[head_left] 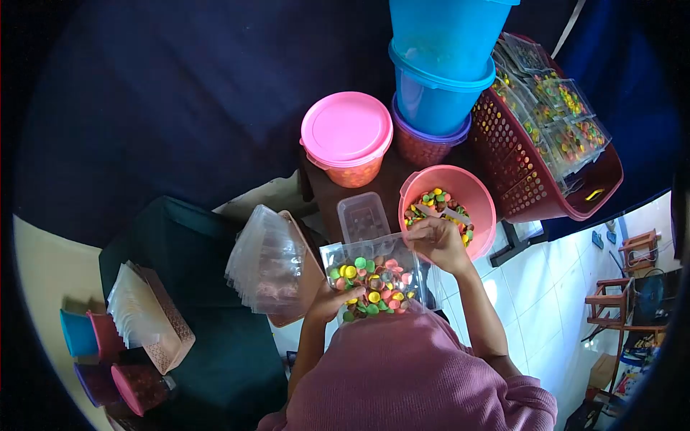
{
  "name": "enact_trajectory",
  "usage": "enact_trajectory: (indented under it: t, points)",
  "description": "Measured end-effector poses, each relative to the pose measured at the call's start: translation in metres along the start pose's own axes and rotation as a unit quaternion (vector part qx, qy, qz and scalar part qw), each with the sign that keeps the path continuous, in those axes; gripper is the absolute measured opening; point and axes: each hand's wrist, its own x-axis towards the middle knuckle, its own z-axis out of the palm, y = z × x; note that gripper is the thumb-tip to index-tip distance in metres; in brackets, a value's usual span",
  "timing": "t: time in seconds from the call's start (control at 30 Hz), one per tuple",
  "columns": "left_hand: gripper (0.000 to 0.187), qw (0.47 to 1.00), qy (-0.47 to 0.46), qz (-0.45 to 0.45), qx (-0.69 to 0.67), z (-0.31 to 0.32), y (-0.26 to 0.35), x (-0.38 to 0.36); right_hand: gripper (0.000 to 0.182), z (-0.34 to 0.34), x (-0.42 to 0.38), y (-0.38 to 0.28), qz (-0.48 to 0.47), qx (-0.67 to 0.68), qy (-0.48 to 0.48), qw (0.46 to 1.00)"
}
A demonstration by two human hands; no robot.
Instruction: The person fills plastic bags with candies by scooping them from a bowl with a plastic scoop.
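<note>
The light is uneven; the tiled floor [535,305] at lower right is brightest, with a pale blue cast, while the dark cloth [172,100] across the upper left sinks into near-black shadow. Glare streaks the clear bags [264,262] left of centre; the middle looks fairly sharp; wide-angle distortion skews the far right edge, and heavy black vignetting rounds the corners.

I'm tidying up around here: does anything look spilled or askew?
Nothing looks visibly spilled. The clear flat plastic bags near the left hand fan past their tan rectangular tray's edge, looking askew, perhaps deliberately.
</note>
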Motion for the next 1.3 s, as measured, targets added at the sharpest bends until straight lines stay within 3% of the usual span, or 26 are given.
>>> enact_trajectory:
  t: [0.03, 0.13, 0.23, 0.37, 0.43, 0.53, 0.67, 0.87, 1.0, 1.13, 1.2, 1.3]
  points:
    - [0.038, 1.000, 0.001, 0.001, -0.002, 0.002, 0.002, -0.001, 0.014, 0.001, 0.000, -0.001, 0.004, 0.080, 0.006, 0.997]
    - [0.040, 1.000, -0.002, 0.020, -0.020, 0.003, 0.004, -0.004, 0.013, -0.004, -0.001, 0.002, 0.040, 0.020, -0.011, 0.999]
    - [0.041, 1.000, 0.001, 0.027, -0.013, 0.003, -0.001, -0.003, 0.009, -0.004, -0.001, -0.006, 0.107, 0.066, -0.025, 0.992]
    - [0.042, 1.000, 0.004, 0.024, 0.002, 0.005, -0.001, -0.003, 0.009, -0.008, -0.003, 0.001, 0.071, 0.023, -0.044, 0.996]
    - [0.042, 1.000, 0.005, 0.016, -0.002, 0.005, -0.002, -0.003, 0.009, -0.005, -0.006, 0.009, -0.021, -0.098, 0.010, 0.995]
    - [0.041, 1.000, -0.003, 0.011, 0.006, 0.004, -0.004, -0.003, 0.008, -0.002, -0.007, 0.009, -0.017, -0.168, 0.042, 0.985]
    - [0.039, 1.000, 0.014, 0.013, -0.003, 0.007, -0.002, -0.005, 0.013, -0.004, -0.007, 0.004, 0.043, -0.054, 0.007, 0.998]
    - [0.037, 0.999, -0.001, 0.029, -0.025, 0.007, -0.005, -0.006, 0.015, -0.009, -0.014, -0.009, 0.049, -0.004, -0.083, 0.995]
    - [0.036, 1.000, 0.011, 0.019, -0.015, 0.011, -0.005, -0.007, 0.013, -0.007, -0.018, 0.005, 0.063, -0.021, -0.049, 0.997]
    - [0.034, 1.000, 0.024, 0.016, -0.004, 0.014, -0.006, -0.007, 0.011, 0.001, -0.021, 0.014, -0.004, -0.037, 0.007, 0.999]
    - [0.032, 1.000, 0.011, 0.011, -0.024, 0.010, -0.007, -0.007, 0.011, 0.004, -0.019, 0.009, -0.007, -0.136, 0.025, 0.990]
    - [0.031, 0.999, 0.022, 0.014, -0.026, 0.005, -0.009, -0.007, 0.010, 0.002, -0.013, 0.011, 0.001, -0.090, 0.015, 0.996]
